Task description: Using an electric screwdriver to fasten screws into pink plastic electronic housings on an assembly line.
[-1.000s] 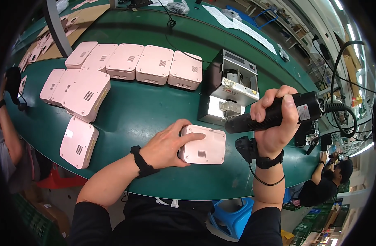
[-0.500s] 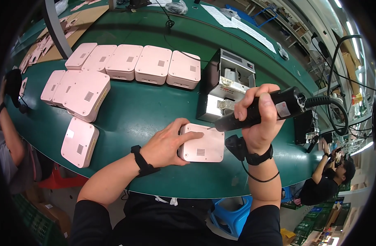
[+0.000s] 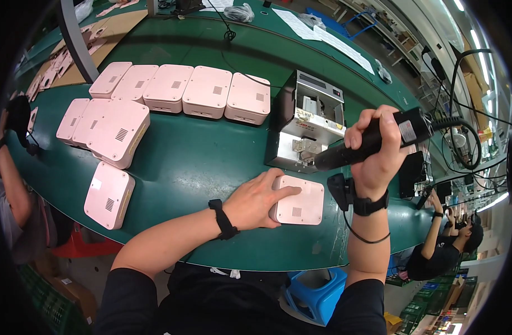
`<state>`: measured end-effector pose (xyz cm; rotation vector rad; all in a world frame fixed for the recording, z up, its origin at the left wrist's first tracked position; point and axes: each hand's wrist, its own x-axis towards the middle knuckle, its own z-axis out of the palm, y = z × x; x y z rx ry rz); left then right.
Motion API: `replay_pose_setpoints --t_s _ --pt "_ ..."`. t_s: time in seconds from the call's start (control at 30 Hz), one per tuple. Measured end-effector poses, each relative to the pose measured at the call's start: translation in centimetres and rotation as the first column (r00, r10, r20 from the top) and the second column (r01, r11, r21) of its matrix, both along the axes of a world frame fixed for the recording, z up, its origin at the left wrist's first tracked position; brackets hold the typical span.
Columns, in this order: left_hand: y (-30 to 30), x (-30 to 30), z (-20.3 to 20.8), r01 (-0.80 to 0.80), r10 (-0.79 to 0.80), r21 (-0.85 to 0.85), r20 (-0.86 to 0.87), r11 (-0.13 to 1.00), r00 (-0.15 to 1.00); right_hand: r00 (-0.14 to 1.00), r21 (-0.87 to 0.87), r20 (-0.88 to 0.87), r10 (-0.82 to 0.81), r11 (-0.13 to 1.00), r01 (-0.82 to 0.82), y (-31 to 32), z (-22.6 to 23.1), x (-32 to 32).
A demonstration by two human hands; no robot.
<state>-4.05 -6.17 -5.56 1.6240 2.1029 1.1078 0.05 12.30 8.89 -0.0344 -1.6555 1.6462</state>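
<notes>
Pink plastic casing (image 3: 297, 200) lay flat near the green counter's (image 3: 200, 162) front edge, my left hand (image 3: 256, 198) spread over its left end. My right hand (image 3: 376, 151) gripped tight around a black electric screwdriver (image 3: 373, 139), tip over the metal screw feeder (image 3: 311, 128).

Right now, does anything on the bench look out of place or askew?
Mostly tidy. One pink box lies tilted on top of two others at the left, and another sits alone near the table edge. No damage or spills show.
</notes>
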Motion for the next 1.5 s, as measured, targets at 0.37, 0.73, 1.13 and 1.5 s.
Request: replay_pose_setpoints --t_s 0.37,0.73,1.13,1.5 --pt "0.2 0.1 0.0 0.0 0.0 0.007 0.032 1.0 0.999 0.985 -0.052 -0.005 0.173 0.983 -0.173 -3.0 -1.2 1.3" --pt "0.2 -0.2 -0.1 0.025 -0.026 0.022 0.053 0.999 0.998 0.966 -0.009 -0.019 0.256 0.967 -0.256 -3.2 -2.8 1.7" --pt "-3.8 -2.3 1.1 -0.048 0.049 -0.04 0.021 0.998 0.999 0.993 0.018 -0.101 0.063 0.998 -0.061 0.6 0.1 0.5" --pt "-4.6 -3.0 1.0 -0.084 0.086 -0.037 0.048 0.996 0.995 0.989 -0.105 0.013 0.147 0.984 -0.145 -0.3 -0.4 4.3"
